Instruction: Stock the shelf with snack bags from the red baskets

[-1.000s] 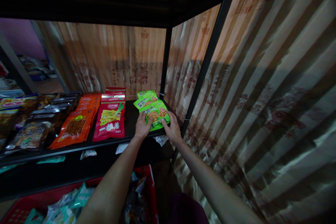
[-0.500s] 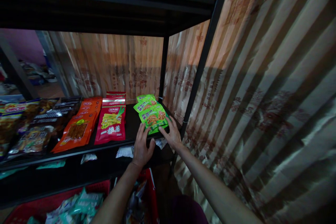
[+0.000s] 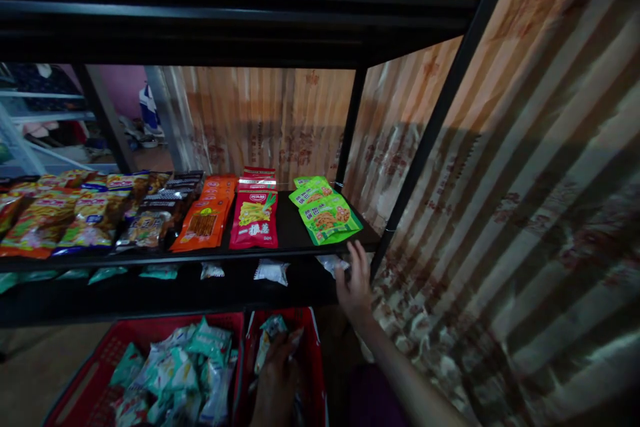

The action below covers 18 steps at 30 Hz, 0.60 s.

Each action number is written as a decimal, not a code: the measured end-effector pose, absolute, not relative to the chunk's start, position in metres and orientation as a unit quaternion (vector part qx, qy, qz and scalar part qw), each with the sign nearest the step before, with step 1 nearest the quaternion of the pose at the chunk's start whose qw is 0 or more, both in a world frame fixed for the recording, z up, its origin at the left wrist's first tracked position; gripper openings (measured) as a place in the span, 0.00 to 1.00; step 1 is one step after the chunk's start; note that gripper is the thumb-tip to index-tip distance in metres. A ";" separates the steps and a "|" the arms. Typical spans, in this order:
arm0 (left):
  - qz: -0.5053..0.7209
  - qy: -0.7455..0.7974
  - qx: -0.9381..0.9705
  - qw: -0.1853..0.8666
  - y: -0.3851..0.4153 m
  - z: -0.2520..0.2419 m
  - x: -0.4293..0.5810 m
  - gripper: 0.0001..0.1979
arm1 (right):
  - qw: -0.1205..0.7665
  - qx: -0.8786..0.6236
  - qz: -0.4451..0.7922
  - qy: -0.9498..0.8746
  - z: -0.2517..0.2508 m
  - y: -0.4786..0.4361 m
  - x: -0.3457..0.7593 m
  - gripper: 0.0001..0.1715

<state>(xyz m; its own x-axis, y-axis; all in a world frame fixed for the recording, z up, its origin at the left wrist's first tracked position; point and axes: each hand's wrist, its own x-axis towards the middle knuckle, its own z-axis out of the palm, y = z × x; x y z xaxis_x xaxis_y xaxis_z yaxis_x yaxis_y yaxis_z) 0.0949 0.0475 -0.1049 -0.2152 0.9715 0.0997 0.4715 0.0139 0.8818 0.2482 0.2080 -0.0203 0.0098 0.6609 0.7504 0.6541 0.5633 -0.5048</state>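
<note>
My left hand (image 3: 277,370) reaches down into the narrow red basket (image 3: 316,353), among snack packets (image 3: 273,330). It is dark there and its fingers are mostly hidden, so I cannot tell whether they grip anything. My right hand (image 3: 356,287) is open at the shelf's front edge, fingers pointing up, with nothing in it. Just above its fingertips several bright green snack bags (image 3: 330,219) lie overlapped on the black shelf (image 3: 290,223). Left of them lies a pile of red snack bags (image 3: 254,220).
Orange packets (image 3: 205,217), dark-wrapped packets (image 3: 150,223) and yellow noodle-like bags (image 3: 90,220) line the shelf leftward. A wider red basket (image 3: 85,380) holds teal and white packets (image 3: 175,367). A black post (image 3: 435,107) and a pleated curtain (image 3: 525,213) bound the right side.
My left hand has left the green bags and dropped into the narrow basket. My right hand has drawn back from the bags to the shelf edge. The view has shifted left.
</note>
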 end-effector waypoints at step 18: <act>0.482 0.653 0.477 0.337 0.041 -0.074 0.068 0.15 | 0.405 -0.491 0.274 -0.722 -0.142 0.104 0.229 0.22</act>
<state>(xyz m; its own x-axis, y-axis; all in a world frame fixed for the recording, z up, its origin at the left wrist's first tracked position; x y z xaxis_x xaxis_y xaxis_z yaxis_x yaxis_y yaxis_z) 0.0683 0.0405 -0.0737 -0.3174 0.9481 0.0194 0.2985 0.0805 0.9510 0.2290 0.1045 -0.1421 -0.1911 0.9295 0.3156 0.4868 0.3689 -0.7918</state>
